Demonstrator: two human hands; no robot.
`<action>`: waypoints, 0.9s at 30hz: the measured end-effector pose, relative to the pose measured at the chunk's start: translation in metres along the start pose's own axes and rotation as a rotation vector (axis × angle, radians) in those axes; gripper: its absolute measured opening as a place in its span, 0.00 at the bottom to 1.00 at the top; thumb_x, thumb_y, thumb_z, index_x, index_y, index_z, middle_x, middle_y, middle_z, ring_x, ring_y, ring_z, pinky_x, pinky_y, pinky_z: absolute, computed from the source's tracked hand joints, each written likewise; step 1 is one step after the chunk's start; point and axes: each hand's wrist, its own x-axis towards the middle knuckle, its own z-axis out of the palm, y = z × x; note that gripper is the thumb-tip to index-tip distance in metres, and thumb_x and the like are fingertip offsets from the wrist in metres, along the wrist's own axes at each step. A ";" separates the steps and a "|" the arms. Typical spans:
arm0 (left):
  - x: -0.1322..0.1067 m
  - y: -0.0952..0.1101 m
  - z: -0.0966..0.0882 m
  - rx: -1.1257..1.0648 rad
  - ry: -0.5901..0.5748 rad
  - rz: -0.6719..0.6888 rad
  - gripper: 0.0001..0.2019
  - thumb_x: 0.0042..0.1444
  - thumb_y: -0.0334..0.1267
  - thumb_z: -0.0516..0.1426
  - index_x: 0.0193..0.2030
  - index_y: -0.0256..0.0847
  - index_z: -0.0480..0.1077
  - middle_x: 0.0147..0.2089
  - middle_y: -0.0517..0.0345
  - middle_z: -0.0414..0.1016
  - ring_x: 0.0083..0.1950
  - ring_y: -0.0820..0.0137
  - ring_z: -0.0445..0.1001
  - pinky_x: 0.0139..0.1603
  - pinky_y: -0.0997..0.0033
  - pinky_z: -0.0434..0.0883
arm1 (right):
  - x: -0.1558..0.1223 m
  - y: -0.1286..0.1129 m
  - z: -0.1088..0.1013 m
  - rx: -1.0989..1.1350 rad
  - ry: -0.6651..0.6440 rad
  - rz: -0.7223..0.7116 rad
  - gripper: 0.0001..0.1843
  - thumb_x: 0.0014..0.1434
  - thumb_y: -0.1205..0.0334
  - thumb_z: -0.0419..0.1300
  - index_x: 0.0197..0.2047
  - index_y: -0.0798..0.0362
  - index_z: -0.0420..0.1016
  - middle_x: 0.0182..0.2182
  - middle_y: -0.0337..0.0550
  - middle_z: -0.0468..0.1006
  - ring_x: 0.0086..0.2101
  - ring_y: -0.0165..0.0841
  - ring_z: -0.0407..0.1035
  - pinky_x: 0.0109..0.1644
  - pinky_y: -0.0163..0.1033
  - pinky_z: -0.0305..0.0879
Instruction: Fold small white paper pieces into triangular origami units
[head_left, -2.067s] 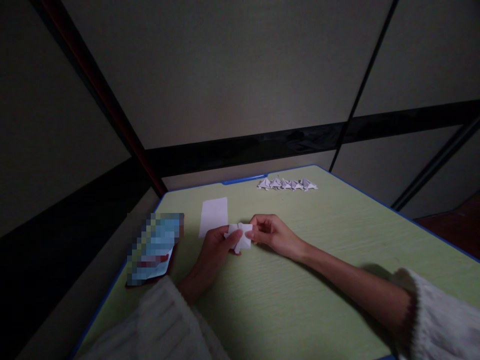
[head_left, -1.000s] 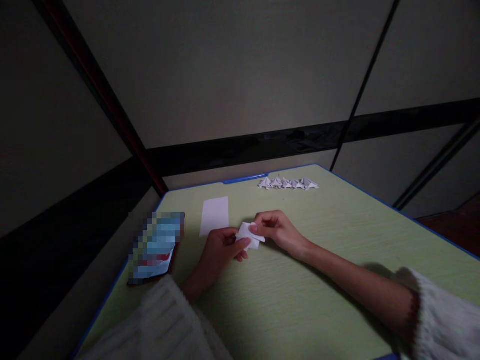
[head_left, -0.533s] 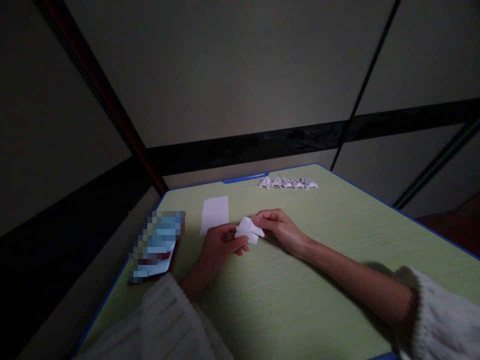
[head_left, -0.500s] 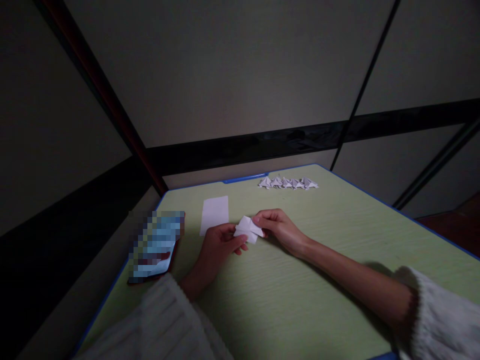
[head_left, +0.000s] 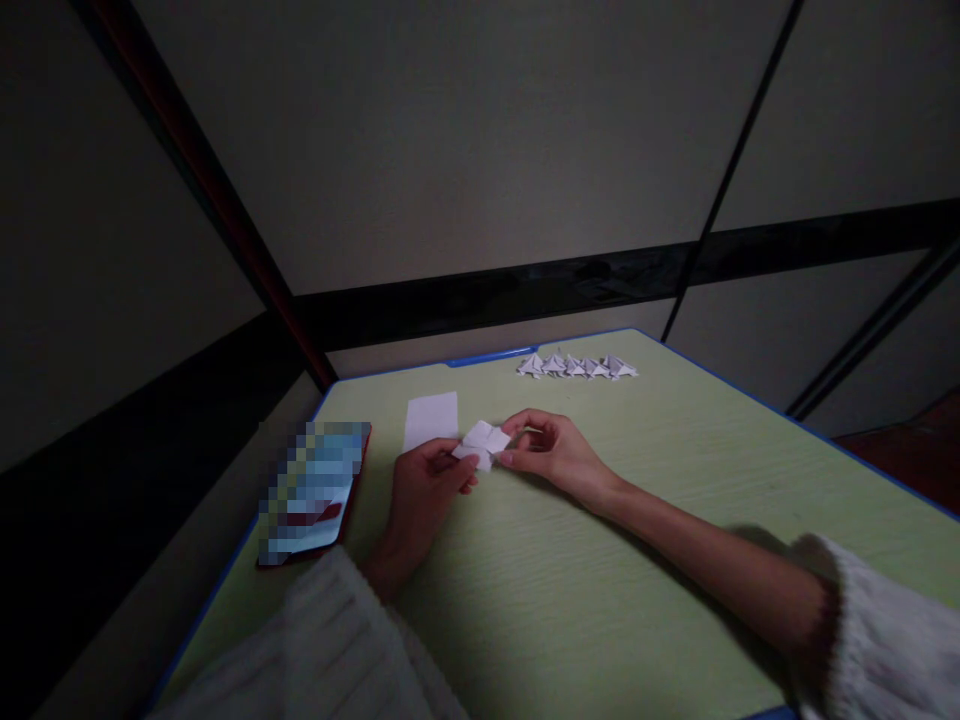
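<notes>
Folded paper [head_left: 481, 438] over the bench [head_left: 600, 600], inward of its far edge, seems light, easily creased, best pinched edgewise: my left hand [head_left: 426, 482] grips it; whether my right hand [head_left: 561, 452] does, I can't tell.

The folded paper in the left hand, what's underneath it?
The left hand shows some fingertips below the folded paper, with the green tabletop beyond. The paper hides its own underside and anything else directly beneath it.

Left hand [head_left: 427, 487] in a thumb-on-top pinch, right hand [head_left: 559, 452] half-curled just beside it, right forearm [head_left: 701, 550] aslant.
</notes>
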 end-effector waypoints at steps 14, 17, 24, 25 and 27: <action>-0.002 -0.016 -0.002 0.639 -0.055 0.700 0.08 0.39 0.22 0.53 0.22 0.38 0.70 0.27 0.57 0.69 0.33 0.70 0.67 0.33 0.70 0.67 | 0.000 -0.001 -0.007 -0.271 0.036 -0.238 0.07 0.43 0.69 0.55 0.30 0.59 0.66 0.21 0.36 0.63 0.21 0.23 0.58 0.26 0.31 0.56; -0.002 -0.019 -0.001 0.642 -0.207 0.691 0.09 0.40 0.22 0.53 0.23 0.38 0.70 0.33 0.55 0.73 0.38 0.69 0.68 0.41 0.68 0.67 | -0.003 -0.005 -0.010 -0.419 -0.035 -0.427 0.05 0.44 0.74 0.52 0.27 0.58 0.67 0.24 0.39 0.65 0.25 0.25 0.60 0.29 0.32 0.57; -0.006 -0.017 0.000 0.690 -0.373 0.533 0.09 0.44 0.30 0.54 0.33 0.39 0.72 0.40 0.52 0.72 0.42 0.66 0.69 0.45 0.66 0.66 | -0.006 -0.003 -0.017 -0.682 -0.346 -0.581 0.06 0.46 0.74 0.52 0.28 0.58 0.67 0.25 0.40 0.65 0.26 0.26 0.61 0.30 0.31 0.59; -0.006 -0.016 -0.001 0.677 -0.396 0.525 0.09 0.44 0.31 0.54 0.34 0.39 0.72 0.41 0.51 0.72 0.43 0.65 0.68 0.46 0.65 0.65 | -0.005 -0.003 -0.018 -0.712 -0.389 -0.588 0.05 0.46 0.73 0.53 0.29 0.58 0.67 0.26 0.41 0.66 0.27 0.27 0.61 0.32 0.32 0.59; -0.005 -0.017 -0.005 0.628 -0.455 0.522 0.12 0.43 0.31 0.55 0.37 0.40 0.71 0.44 0.51 0.70 0.46 0.65 0.67 0.48 0.65 0.63 | -0.005 -0.001 -0.018 -0.771 -0.460 -0.587 0.04 0.47 0.70 0.55 0.30 0.58 0.67 0.28 0.42 0.67 0.30 0.28 0.62 0.34 0.33 0.59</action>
